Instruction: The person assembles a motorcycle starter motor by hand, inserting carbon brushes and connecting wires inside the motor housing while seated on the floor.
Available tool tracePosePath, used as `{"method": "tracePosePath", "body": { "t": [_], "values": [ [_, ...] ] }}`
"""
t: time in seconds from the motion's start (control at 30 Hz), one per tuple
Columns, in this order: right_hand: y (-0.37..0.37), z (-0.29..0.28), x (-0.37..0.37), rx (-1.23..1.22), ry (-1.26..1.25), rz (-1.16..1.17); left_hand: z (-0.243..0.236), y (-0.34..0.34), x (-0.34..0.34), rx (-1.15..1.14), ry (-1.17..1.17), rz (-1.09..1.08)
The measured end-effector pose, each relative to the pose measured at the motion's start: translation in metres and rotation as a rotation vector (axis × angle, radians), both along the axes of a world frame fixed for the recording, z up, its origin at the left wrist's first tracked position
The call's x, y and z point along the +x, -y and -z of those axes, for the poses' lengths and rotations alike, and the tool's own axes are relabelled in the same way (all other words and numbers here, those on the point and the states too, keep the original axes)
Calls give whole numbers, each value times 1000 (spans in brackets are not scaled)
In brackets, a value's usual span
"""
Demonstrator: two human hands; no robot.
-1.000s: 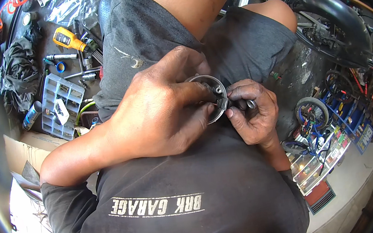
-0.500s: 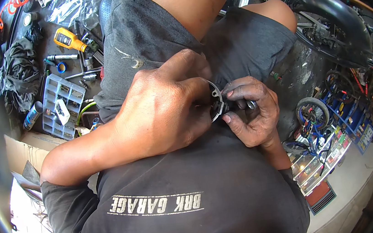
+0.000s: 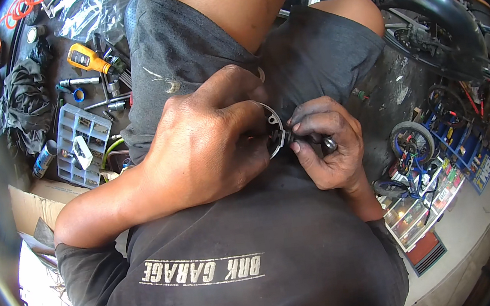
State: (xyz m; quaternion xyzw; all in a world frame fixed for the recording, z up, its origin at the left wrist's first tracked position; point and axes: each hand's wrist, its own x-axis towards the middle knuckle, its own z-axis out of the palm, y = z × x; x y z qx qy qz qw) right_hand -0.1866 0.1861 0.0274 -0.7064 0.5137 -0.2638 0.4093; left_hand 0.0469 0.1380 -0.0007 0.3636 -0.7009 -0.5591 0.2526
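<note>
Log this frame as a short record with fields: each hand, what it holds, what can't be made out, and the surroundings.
Left hand: grips a metal ring, covering much of it
Right hand: curled around a shiny metal piece, close to the ring's right edge
Unclear: what the shiny piece is; most of it is hidden
Left surroundings: yellow bottle, blue compartment tray, crumpled dark cloth
Right surroundings: black fender

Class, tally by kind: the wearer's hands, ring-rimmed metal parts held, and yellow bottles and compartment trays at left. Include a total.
Left hand and right hand: 2
Ring-rimmed metal part: 1
Yellow bottle: 1
Compartment tray: 1
Total: 5
</note>
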Motion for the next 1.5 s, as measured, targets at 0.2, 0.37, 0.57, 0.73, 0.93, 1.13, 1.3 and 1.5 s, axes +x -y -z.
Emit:
{"method": "tracePosePath", "body": {
  "t": [0.2,0.37,0.57,0.73,0.93,1.13,1.3,1.5],
  "values": [
    [3,1,-9,50,27,-90,-2,1,-1,-5,-5,-5],
    [-2,-6,2,161,84,131,0,1,-1,-10,-23,-12],
    [2,2,-9,83,22,-82,-1,1,-1,6,12,17],
    [-1,-4,-2,189,69,65,-1,0,-1,28,-14,3],
    [-6,3,-1,119,38,10,2,0,-3,-8,-52,-7],
    [-3,3,-10,204,132,11,3,0,1,92,-94,-3],
    [0,12,-9,144,194,-1,7,-2,1,101,-104,-10],
    [7,11,-4,138,210,-1,12,-6,3,196,-137,-15]
  ]
}}
